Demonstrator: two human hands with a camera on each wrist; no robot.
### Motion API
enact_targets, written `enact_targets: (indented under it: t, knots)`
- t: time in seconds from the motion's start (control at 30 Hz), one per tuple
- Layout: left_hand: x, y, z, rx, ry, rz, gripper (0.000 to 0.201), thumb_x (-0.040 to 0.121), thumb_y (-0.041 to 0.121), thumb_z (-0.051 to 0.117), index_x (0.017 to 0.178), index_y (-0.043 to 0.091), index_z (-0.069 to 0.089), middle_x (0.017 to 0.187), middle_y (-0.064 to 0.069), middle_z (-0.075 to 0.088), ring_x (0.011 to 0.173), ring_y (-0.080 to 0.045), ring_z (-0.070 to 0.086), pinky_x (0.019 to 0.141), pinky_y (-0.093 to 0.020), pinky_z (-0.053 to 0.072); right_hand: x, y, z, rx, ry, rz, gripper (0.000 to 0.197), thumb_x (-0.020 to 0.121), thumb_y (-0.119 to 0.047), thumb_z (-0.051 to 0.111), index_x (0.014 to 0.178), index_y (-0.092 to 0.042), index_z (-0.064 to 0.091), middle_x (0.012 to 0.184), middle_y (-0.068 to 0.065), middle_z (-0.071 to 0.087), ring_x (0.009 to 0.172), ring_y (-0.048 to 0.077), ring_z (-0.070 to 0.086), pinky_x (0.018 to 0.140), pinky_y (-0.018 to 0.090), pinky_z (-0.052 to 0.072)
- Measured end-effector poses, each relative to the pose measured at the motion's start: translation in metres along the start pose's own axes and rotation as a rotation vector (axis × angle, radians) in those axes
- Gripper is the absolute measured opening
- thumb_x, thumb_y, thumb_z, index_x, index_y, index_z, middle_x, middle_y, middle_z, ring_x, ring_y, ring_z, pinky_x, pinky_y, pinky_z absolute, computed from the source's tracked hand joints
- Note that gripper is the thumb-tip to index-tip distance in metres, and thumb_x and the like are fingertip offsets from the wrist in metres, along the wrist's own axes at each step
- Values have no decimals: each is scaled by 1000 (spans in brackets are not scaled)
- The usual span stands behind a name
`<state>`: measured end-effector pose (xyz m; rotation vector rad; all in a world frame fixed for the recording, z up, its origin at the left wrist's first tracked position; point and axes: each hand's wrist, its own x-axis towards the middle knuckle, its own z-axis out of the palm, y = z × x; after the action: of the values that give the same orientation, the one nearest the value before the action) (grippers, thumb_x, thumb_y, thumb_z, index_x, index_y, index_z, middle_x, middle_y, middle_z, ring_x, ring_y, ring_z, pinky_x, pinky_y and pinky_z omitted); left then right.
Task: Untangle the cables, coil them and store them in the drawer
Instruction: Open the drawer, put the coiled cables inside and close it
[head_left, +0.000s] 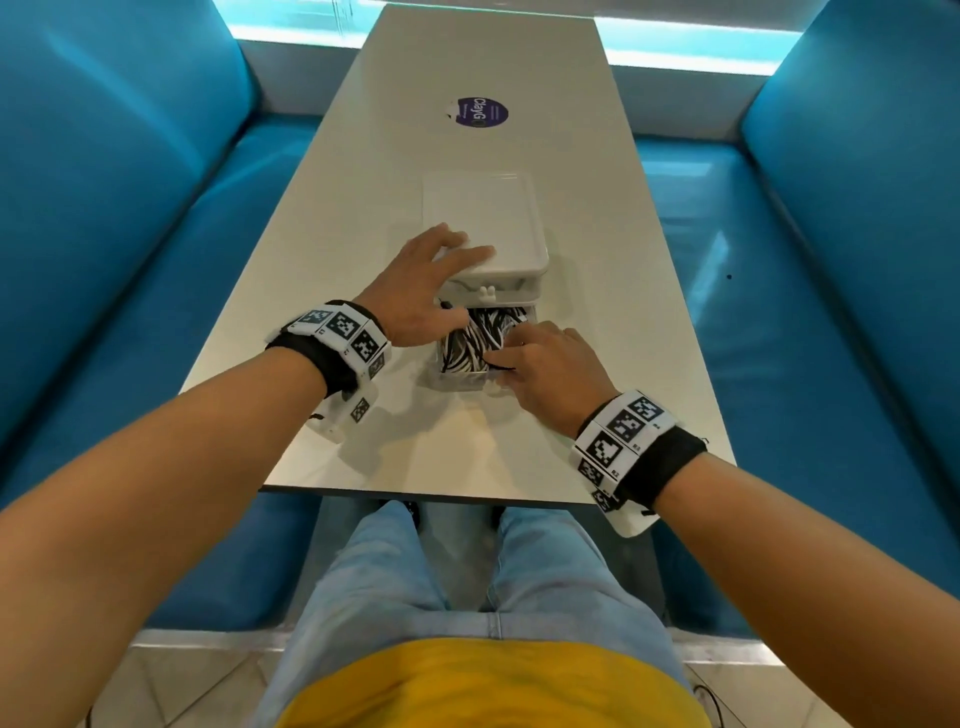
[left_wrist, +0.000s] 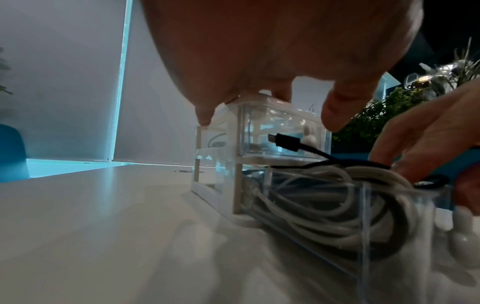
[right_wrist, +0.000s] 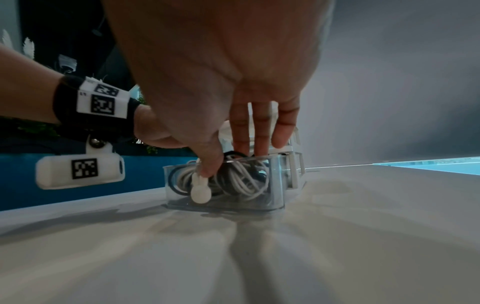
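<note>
Clear plastic drawer (head_left: 457, 376) stands pulled out of its white organiser (head_left: 488, 244) mid-worktop (head_left: 363, 156), towards the near edge, holding coiled white and black cables (head_left: 475, 343). Left hand (head_left: 415, 291) rests spread fingers on the organiser's top; right hand (head_left: 545, 369) presses straight fingers onto the cables.

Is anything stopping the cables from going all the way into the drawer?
Mostly not: the coiled cables already lie inside the open drawer. But a black plug pokes up above its rim, in front of the upper drawer, and might catch when it closes.
</note>
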<state>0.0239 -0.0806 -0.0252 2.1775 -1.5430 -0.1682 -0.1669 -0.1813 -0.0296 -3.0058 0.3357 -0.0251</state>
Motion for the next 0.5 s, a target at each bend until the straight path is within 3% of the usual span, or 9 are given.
enact_targets:
  t: [0.13,0.3,0.5]
  knots:
    - [2,-5,4,30,43,60,71,81,11,69,144,22,40,145,-18,33,139,-36,26,113,-50,28,-5,-3,-1,23,12,15,28,98,-29,48,121,-25,62,118,5,53,107,27,50,88,39,40]
    - [2,-7,4,31,40,60,83,73,20,81,144,24,39,147,-16,31,139,-33,26,112,-45,28,2,-15,-3,77,99,-34,43,88,-22,57,132,-20,54,134,9,47,119,31,46,95,44,41]
    - [1,-7,6,103,76,76,83,69,23,84,142,25,43,143,-16,37,135,-34,33,109,-43,31,18,-23,12,-136,16,-170,42,86,-20,56,128,-13,54,134,6,53,112,28,52,91,42,45]
